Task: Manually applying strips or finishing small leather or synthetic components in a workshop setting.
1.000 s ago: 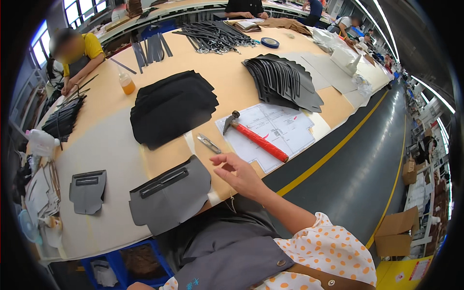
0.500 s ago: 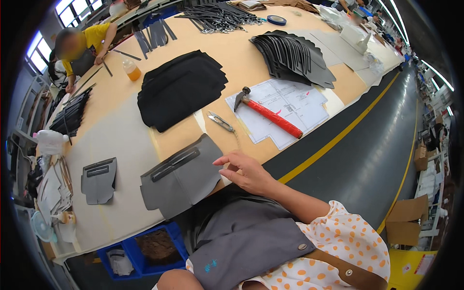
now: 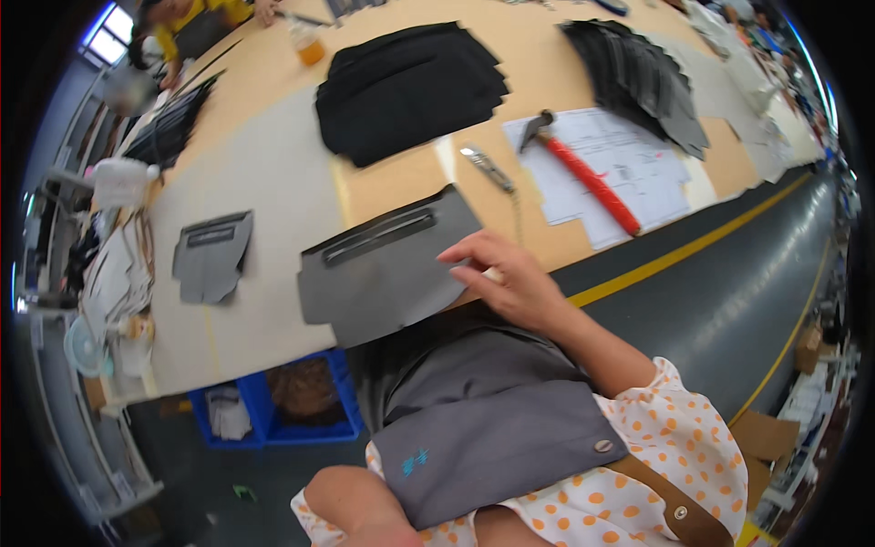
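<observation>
Matt grey panel, perhaps leather; smooth wooden table.

Tan worktable with grey panels, hammer, papers.

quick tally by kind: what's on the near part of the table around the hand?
Grey fabric panels with a slot: 2, one under the right hand at, one further left
Black fabric stacks: 2
Hammer, red handle: 1
Small metal tool: 1
Paper sheet: 1
Total: 7

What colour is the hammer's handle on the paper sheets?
Red, on the steel-headed hammer; clearest in the head view.
</observation>
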A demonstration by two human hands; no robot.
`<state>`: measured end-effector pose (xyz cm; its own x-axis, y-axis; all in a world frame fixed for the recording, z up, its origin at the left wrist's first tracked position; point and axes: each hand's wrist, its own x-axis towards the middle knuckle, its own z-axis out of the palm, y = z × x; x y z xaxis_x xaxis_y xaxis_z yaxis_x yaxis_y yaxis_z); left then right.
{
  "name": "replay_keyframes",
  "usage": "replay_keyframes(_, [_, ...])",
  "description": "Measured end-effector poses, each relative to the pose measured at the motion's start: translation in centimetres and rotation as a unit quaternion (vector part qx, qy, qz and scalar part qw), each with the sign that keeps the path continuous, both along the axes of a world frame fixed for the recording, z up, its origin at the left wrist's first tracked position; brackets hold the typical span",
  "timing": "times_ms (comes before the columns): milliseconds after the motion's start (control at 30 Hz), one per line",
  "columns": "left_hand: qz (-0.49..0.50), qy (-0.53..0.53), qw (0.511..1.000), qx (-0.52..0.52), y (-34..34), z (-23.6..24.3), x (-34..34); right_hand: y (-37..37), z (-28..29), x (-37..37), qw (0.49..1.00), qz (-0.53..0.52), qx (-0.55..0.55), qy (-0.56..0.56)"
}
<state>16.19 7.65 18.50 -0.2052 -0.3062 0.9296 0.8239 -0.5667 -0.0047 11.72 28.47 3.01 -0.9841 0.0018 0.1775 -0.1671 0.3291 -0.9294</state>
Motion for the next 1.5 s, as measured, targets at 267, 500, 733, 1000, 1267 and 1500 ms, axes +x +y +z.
replay_keyframes(267, [0.397, -0.170, 0.828, -0.359, -9.0, -7.8, -6.4, 0.2, 1.9, -4.7, 0.995, 0.047, 0.087, -0.011])
replay_keyframes(500, [0.269, -0.314, 0.629, -0.659, -6.0, -16.4, -20.1, -3.2, -3.0, -9.2, 0.953, 0.147, 0.242, 0.107])
replay_keyframes(733, [0.126, -0.326, 0.522, -0.778, -4.2, -17.2, -24.0, -4.5, -4.1, -7.7, 0.926, 0.162, 0.316, 0.127])
replay_keyframes(1000, [-0.051, -0.437, 0.416, -0.796, -3.6, -16.6, -27.4, -4.6, -4.1, -7.4, 0.916, 0.167, 0.336, 0.142])
replay_keyframes(1267, [-0.206, -0.493, 0.373, -0.759, -3.6, -16.8, -28.3, -5.1, -2.8, -7.9, 0.947, 0.140, 0.274, 0.092])
replay_keyframes(1500, [-0.253, -0.478, 0.383, -0.749, -3.9, -17.6, -28.9, -5.6, -2.4, -9.3, 0.959, 0.128, 0.254, -0.002])
